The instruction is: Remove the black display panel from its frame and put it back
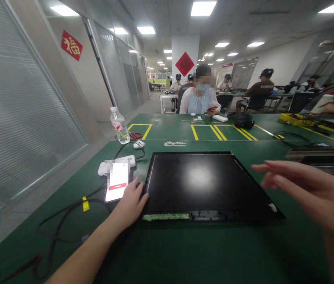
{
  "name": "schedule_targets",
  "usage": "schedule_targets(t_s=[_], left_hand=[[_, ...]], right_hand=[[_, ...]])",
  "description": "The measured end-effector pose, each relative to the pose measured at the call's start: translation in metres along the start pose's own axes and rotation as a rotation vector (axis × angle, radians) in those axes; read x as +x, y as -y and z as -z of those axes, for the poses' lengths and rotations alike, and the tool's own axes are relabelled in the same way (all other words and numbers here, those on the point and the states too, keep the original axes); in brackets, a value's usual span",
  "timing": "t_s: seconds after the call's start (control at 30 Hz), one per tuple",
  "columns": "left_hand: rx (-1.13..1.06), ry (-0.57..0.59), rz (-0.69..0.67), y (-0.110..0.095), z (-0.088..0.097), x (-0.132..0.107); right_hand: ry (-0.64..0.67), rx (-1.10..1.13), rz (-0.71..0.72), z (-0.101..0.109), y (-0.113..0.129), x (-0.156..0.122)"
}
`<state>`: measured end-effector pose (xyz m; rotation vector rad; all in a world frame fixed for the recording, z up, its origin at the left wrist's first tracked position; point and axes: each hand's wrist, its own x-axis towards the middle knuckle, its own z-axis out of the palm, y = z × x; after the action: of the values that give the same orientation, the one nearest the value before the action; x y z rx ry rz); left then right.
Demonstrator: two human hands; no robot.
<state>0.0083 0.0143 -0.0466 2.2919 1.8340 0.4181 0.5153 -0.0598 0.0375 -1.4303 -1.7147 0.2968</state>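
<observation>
A black flat display panel (pixel 202 181) lies on the green table (pixel 184 252) in front of me, with a thin green circuit strip (pixel 166 216) along its near edge. My left hand (pixel 130 203) rests at the panel's near left corner, fingers curled against its edge, just right of a lit phone (pixel 116 181). My right hand (pixel 303 189) hovers above the panel's right side with fingers stretched out and apart, holding nothing.
A white power bank (pixel 116 161), white mouse (pixel 139 144), water bottle (pixel 119 125) and red scissors (pixel 135 136) sit at the left. Black cables (pixel 66 213) loop near the left edge. Other people sit at the far side, with a yellow tray (pixel 295 119) at right.
</observation>
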Motion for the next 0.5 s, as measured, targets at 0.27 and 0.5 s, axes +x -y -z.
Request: schedule_targets(t_s=[0.27, 0.5], left_hand=[[-0.192, -0.01, 0.026, -0.002, 0.002, 0.006], [-0.223, -0.075, 0.03, -0.004, 0.003, 0.012]], right_hand=[[0.115, -0.291, -0.384, -0.026, -0.138, 0.023], [0.285, -0.513, -0.296, -0.039, -0.149, 0.019]])
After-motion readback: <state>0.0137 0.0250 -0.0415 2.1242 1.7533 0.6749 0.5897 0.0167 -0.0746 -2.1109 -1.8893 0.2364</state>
